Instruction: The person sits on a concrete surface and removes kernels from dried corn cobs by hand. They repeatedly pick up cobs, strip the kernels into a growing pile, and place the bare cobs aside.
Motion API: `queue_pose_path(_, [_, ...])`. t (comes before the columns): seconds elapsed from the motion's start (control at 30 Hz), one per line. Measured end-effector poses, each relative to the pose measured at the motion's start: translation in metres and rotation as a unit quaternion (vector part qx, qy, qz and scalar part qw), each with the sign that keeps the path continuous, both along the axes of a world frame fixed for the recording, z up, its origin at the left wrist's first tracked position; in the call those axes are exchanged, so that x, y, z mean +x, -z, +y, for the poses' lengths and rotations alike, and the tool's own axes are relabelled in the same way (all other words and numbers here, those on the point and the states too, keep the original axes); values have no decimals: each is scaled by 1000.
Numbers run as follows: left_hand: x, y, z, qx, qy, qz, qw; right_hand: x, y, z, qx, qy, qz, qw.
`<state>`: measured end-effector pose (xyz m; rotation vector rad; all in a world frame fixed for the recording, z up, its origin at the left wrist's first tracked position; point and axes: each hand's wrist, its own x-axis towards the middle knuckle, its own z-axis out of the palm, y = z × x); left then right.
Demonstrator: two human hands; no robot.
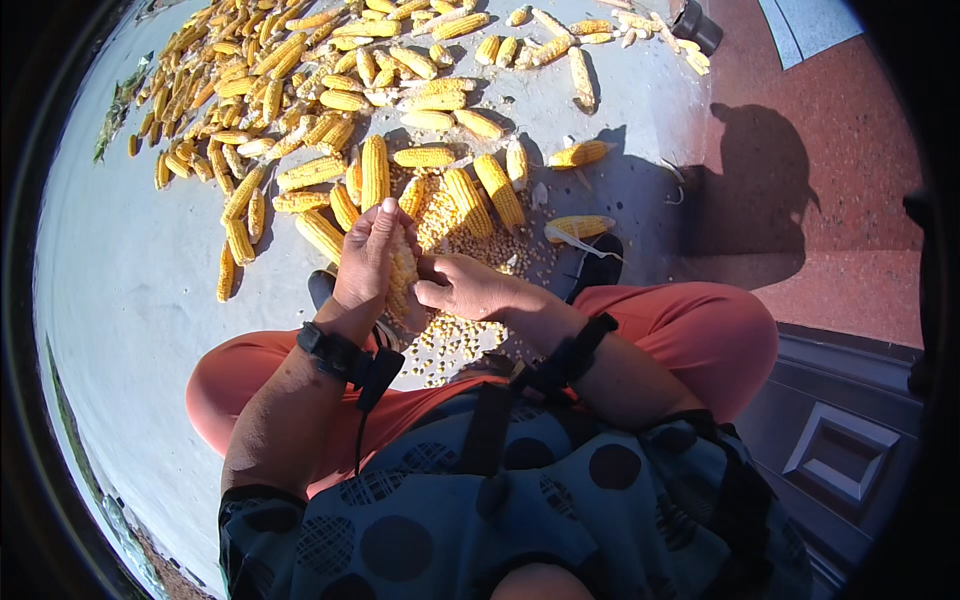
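Note:
My left hand point(369, 247) is closed around the upper part of a corn cob point(402, 281), its thumb pointing away from me. The cob stands nearly lengthwise between my hands and bears pale kernels. My right hand point(461, 286) touches the cob's right side with curled fingers; whether it grips the cob is hard to tell. Loose kernels point(457, 337) lie on the ground below and beyond my hands. Just past my left hand, a yellow corn cob point(375, 172) points away from me, with several more around the kernel pile point(439, 214).
A large heap of corn cobs point(285, 67) spreads over the concrete floor point(135, 277) ahead and to the left. Whitish cobs point(581, 79) lie at the upper right near a dark object point(697, 28). A reddish wall point(847, 180) and a panelled door point(840, 450) stand at the right.

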<state>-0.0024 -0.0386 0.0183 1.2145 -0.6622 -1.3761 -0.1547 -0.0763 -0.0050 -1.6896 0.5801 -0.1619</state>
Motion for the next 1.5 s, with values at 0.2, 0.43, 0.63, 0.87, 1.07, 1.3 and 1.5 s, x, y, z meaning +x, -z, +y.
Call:
queue_pose_path(0.2, [-5,3,-1,-24,14,-47,998,3,-9,6,-45,66,102,992])
queue_pose_path(0.43, [1,-1,0,47,5,20,999,-8,-13,-13,206,7,9,978])
queue_pose_path(0.63, [-7,-13,2,63,34,14,997,-3,-3,-6,157,20,-4,987])
queue_pose_path(0.87, [-3,-1,0,49,6,33,998,-3,10,-3,103,39,-71,991])
queue_pose_path(1.07, [-2,0,1,80,-24,79,993,2,-4,3,178,62,-106,976])
queue_pose_path(1.3, [-2,-3,5,84,15,42,995,-5,-13,-7,68,1,-18,998])
queue_pose_path(1.5, [-4,4,8,57,21,-59,996,1,2,1,-67,1,75,995])
